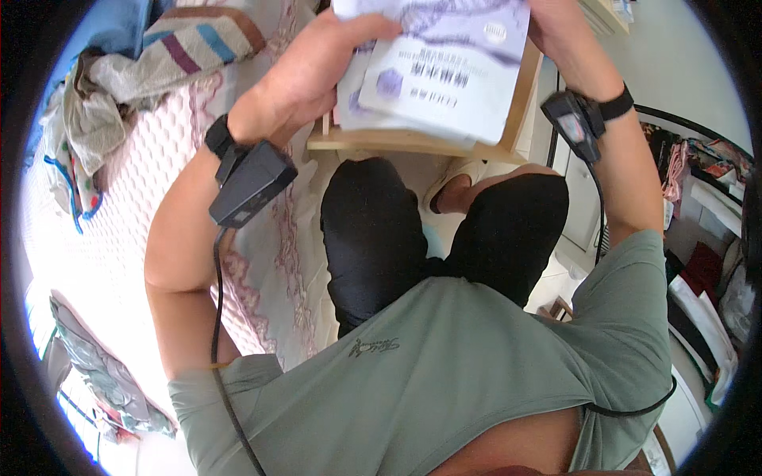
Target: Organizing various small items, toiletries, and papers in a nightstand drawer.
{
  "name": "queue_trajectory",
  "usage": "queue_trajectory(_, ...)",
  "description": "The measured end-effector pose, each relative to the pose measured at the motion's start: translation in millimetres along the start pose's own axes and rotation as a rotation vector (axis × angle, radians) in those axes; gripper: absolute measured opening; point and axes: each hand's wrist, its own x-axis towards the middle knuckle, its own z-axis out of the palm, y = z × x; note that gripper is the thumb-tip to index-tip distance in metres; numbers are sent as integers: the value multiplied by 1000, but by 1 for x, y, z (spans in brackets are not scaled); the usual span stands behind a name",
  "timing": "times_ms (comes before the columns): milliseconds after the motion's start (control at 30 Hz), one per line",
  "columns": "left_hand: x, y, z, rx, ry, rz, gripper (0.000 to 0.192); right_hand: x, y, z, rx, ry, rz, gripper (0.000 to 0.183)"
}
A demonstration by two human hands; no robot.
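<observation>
Several flat white-and-purple packets (443, 89), resembling sheet-mask sachets and bearing writing, are held in a loose overlapping stack at the top of the view. My left hand (324, 65) grips the stack's left side, thumb on top and fingers underneath. Against the right edge of the packets is my right hand (550, 24); its fingers are hidden behind them or cut off by the frame, so its hold cannot be made out. Below the packets is a light wooden drawer or tray (411, 143), its front rail just beyond my knees.
A bed with a pink quilted cover (161, 154) runs along my left, with a striped towel (196, 53) on it. On the right, an open compartment holds clothes (708, 268). Black cabled devices (253, 184) are strapped to both wrists.
</observation>
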Motion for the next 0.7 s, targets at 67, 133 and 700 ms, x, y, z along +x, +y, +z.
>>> queue_trajectory(67,8,-4,-2,-34,186,181,30,-19,1,18,320,34,-51,48)
queue_trajectory(133,17,-1,1,-134,151,218,38,-26,29,28,424,60,-41,47)
queue_trajectory(700,15,-10,16,-98,302,793,41,-5,22,36,142,198,-46,43)
